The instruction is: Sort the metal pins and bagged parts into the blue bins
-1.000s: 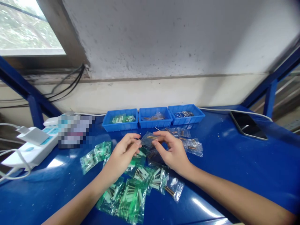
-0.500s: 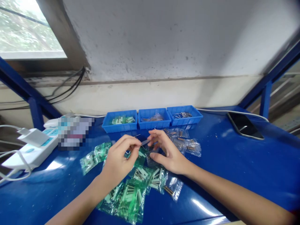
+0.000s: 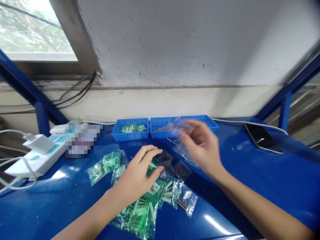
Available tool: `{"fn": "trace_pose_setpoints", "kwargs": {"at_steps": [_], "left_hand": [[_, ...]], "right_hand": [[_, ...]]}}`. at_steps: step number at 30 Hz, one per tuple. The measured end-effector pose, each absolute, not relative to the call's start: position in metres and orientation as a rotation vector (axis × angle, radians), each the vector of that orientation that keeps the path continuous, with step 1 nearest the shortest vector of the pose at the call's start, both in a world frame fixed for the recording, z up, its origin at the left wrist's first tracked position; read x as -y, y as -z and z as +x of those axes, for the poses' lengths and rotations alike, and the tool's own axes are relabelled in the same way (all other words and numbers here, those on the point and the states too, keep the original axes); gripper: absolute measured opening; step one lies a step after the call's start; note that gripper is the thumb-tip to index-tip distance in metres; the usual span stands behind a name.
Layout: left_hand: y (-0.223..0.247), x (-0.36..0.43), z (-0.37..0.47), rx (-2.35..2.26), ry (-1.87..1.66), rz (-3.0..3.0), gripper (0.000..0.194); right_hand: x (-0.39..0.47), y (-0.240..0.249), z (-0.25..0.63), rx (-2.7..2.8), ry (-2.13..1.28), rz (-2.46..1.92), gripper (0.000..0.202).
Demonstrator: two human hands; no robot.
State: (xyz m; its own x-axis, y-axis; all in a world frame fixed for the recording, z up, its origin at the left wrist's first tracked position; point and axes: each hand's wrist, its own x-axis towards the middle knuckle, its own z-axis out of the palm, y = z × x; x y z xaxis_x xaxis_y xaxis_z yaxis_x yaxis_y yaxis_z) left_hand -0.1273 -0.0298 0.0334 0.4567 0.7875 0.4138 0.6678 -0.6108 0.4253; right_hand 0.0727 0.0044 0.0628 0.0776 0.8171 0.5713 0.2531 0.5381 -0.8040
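My right hand [image 3: 200,141] pinches a small clear plastic bag [image 3: 176,126], smeared by motion, in front of the middle blue bin [image 3: 160,134]; its contents cannot be made out. Over the pile, my left hand [image 3: 141,170] is open, thumb and fingers apart. Its fingertips are beside a clear bag with dark screws [image 3: 166,163]; whether they touch it is unclear. Beneath and in front of that hand lie green bags [image 3: 140,213] of white plugs and screws. Another clear bag with brass-coloured screws [image 3: 186,200] lies at the pile's right.
The left blue bin [image 3: 131,136] holds green bags; the right blue bin [image 3: 213,126] is partly covered by my hand. A white power strip [image 3: 32,163] with cables stands at the left. A phone [image 3: 262,138] lies at the right. More green bags [image 3: 105,166] lie left of the pile.
My right hand has risen away from the left hand, right and toward the bins, with a clear bag. My left hand has moved slightly right and its fingers have parted.
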Motion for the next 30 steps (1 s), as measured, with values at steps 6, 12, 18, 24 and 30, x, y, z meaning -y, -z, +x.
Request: {"fn": "trace_pose_setpoints", "kwargs": {"at_steps": [6, 12, 18, 24, 30], "left_hand": [[-0.025, 0.032, -0.121, -1.239, -0.46, 2.547, 0.037], [-0.024, 0.028, -0.121, -1.269, -0.399, 2.598, 0.028], [-0.022, 0.023, -0.126, -1.352, -0.493, 2.388, 0.035], [-0.028, 0.019, -0.129, -1.264, -0.906, 2.283, 0.014], [-0.031, 0.024, -0.129, -1.121, -1.073, 2.559, 0.021]], "right_hand": [[-0.037, -0.1, 0.116, 1.1, 0.637, -0.683, 0.021], [-0.05, -0.043, 0.104, 1.931, 0.534, -1.213, 0.034], [-0.027, -0.017, 0.084, 2.063, 0.118, -1.18, 0.031], [-0.001, -0.03, 0.061, 1.95, -0.829, -1.139, 0.028], [0.008, -0.024, 0.047, 1.434, -1.464, -0.955, 0.02]]}}
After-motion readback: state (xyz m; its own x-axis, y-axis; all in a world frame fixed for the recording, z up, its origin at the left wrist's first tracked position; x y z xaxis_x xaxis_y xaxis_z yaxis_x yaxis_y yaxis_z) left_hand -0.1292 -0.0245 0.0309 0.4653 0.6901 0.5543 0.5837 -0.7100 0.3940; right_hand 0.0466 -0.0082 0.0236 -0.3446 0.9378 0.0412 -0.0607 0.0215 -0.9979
